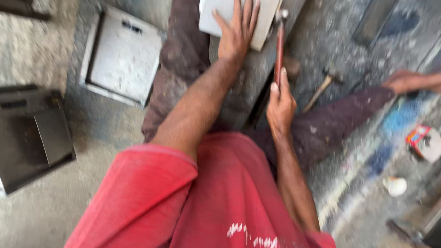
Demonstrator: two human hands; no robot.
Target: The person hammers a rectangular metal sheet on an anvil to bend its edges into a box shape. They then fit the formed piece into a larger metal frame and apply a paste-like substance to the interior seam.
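I sit on the floor with my legs stretched out. My left hand [238, 28] lies flat, fingers spread, on a pale sheet-metal piece [219, 6] that rests on a long metal bar [251, 80] between my legs. My right hand [281, 104] grips the wooden handle of a hammer [280, 41]. Its small metal head is up beside the right edge of the sheet-metal piece. The picture is blurred by motion.
A second hammer [324, 84] lies on the floor by my right leg. A grey metal box lid [122, 54] lies at the left, a dark metal box [23, 132] nearer. A small red-and-white packet [426, 141] and a white cup [395, 186] are at the right.
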